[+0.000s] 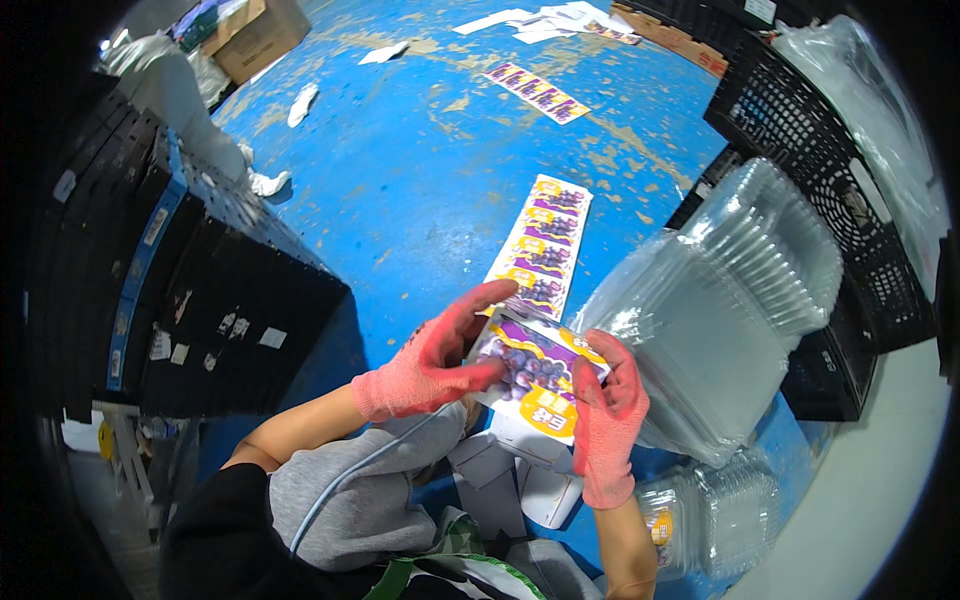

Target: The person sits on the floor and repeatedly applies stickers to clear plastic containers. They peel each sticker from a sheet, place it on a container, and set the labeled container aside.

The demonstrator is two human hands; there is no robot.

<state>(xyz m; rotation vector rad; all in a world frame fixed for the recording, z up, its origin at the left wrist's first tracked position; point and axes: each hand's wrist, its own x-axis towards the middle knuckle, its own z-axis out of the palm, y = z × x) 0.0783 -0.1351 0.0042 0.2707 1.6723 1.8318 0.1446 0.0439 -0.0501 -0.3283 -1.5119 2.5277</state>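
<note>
My left hand (435,364), in a red-palmed work glove, holds the left side of a clear plastic clamshell box (525,371) bearing a label printed with grapes. At the box's right side is my right hand (611,405), gloved alike, its thumb and fingers against the edge. Just beyond the box a sheet of grape-printed labels (551,225) lies on the blue floor. Several pieces of white backing paper (487,480) lie beneath the box, near my knees.
A plastic-wrapped stack of clear containers (712,322) stands at right, beside black crates (825,165). More clear boxes (735,517) sit at lower right. Stacked black crates (240,322) rise at left. Another label sheet (536,91) and a cardboard box (259,41) are farther off.
</note>
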